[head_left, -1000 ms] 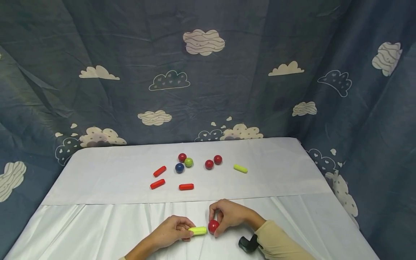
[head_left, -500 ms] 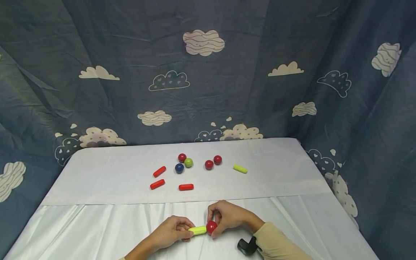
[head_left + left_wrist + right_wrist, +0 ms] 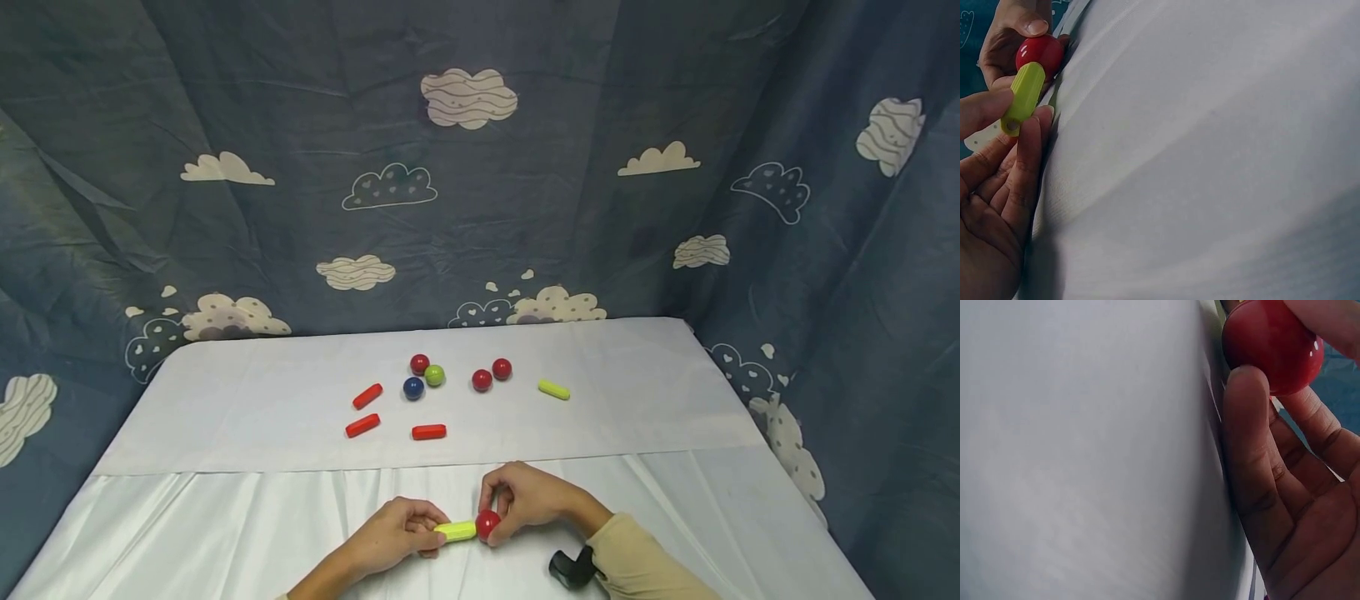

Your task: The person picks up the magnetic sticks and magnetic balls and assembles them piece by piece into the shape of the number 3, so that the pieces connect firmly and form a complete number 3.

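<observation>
My left hand (image 3: pixel 393 536) pinches a ridged yellow-green rod (image 3: pixel 459 532) between thumb and fingers, near the front of the table. In the left wrist view a round hole shows in the near end of this rod (image 3: pixel 1024 100). A shiny red ball (image 3: pixel 487 525) is held in the thumb and fingers of my right hand (image 3: pixel 536 500). The rod's far end meets the ball, end to side, in the left wrist view. From the right wrist, the red ball (image 3: pixel 1272 347) fills the fingertips and mostly hides the rod.
Farther back on the white-covered table (image 3: pixel 637 400) lie red rods (image 3: pixel 429 432), a second yellow-green rod (image 3: pixel 554 389), red balls (image 3: pixel 482 380), a blue ball (image 3: pixel 413 388) and a green ball (image 3: pixel 434 375). A dark cloud-patterned curtain (image 3: pixel 525 233) hangs behind.
My right hand has moved slightly left with the red ball, closing the small gap to the yellow-green rod. The left hand and the rod have stayed in place.
</observation>
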Motion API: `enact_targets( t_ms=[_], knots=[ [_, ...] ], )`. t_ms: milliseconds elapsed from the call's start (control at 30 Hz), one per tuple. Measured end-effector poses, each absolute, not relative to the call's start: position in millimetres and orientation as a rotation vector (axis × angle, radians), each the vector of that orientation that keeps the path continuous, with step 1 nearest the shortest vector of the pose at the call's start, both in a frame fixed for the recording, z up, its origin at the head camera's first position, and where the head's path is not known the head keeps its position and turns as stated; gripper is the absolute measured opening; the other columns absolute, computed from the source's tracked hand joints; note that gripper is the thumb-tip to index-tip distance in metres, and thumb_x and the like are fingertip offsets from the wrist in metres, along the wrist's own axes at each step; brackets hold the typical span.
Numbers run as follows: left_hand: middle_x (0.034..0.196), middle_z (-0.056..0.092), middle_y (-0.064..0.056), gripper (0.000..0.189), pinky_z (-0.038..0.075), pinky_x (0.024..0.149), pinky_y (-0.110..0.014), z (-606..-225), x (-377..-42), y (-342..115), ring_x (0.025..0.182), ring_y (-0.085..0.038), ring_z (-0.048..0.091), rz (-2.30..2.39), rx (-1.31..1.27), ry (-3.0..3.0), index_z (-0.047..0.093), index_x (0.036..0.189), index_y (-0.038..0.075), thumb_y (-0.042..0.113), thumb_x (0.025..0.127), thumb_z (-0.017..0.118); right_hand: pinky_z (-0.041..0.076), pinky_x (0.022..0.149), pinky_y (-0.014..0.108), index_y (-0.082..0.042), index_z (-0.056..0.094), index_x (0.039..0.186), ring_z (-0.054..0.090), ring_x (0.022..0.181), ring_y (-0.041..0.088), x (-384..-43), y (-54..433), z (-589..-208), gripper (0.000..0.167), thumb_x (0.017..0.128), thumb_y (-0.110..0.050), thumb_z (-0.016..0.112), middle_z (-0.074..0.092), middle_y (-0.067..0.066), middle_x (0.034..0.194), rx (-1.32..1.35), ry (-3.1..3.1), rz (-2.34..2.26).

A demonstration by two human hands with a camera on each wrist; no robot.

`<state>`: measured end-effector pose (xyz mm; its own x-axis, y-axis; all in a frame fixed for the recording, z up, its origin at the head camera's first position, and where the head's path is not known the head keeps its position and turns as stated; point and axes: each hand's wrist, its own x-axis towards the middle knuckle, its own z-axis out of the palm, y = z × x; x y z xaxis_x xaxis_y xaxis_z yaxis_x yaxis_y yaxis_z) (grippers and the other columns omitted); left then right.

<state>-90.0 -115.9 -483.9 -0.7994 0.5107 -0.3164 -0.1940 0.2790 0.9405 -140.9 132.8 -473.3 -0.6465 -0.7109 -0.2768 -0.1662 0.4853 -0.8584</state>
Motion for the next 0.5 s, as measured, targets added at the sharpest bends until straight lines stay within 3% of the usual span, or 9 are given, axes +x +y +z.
enact_targets(
  t_ms=[500],
  knots=[
    [0.08,0.066,-0.002,0.019,0.051,0.063,-0.022,-483.6,-89.5,-114.2,0.068,-0.011,0.062,1.561,0.281,2.0,0.069,0.103,-0.001,0.01,0.087,0.069,0.041,0.054,0.016,-0.014,0.066,0.085,0.051,0.058,0.003,-140.4,132.4,-474.4,0.025,0.07,-0.004,0.083,0.06,-0.005,0.069,-0.716,2.112,-1.124]
  ],
)
